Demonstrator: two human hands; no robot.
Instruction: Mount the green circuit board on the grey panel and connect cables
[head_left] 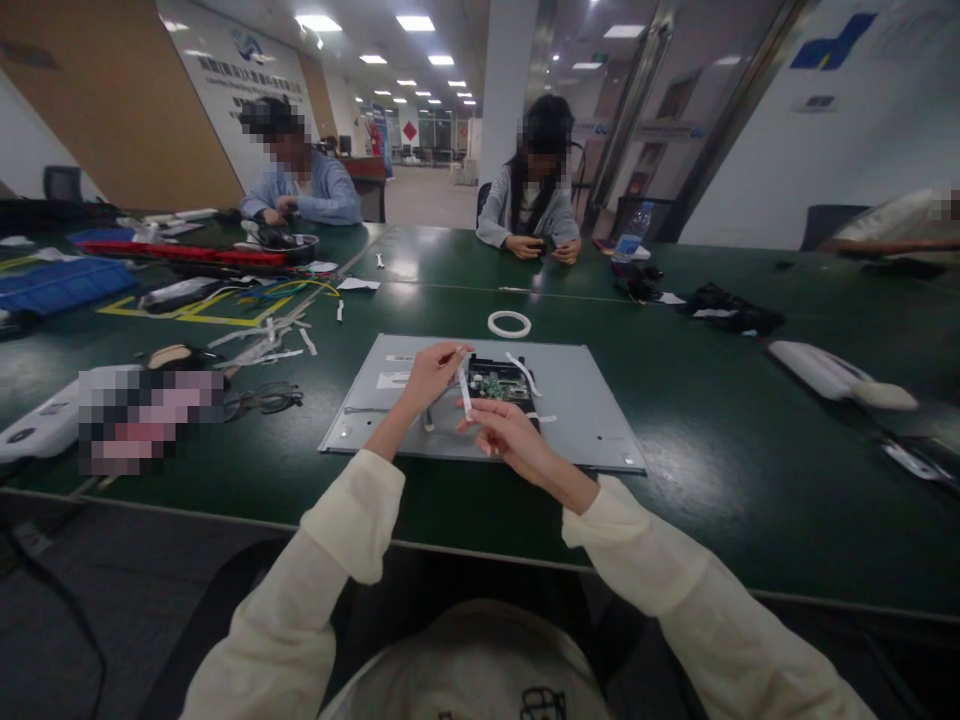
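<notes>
Between my two hands a short strip of white tape point(465, 390) is stretched above a grey metal panel point(577, 425). My left hand point(435, 375) pinches the strip's upper end. The lower end is between the fingertips of my right hand point(506, 432). Under and just beyond the hands, a green circuit board point(501, 384) with a black edge sits on the panel. More white strips point(523, 372) stick up at the board's right side. A cable plug point(428, 420) lies by my left wrist. Past the panel's far edge rests a roll of white tape point(509, 324).
Tape scraps point(270, 340), eyeglasses point(266, 398) and a white device point(56, 410) lie to the left, with a blue tray point(64, 287) farther back. At right is another white device point(836, 375). Two people point(304, 185) point(532, 190) sit across the green table point(712, 480).
</notes>
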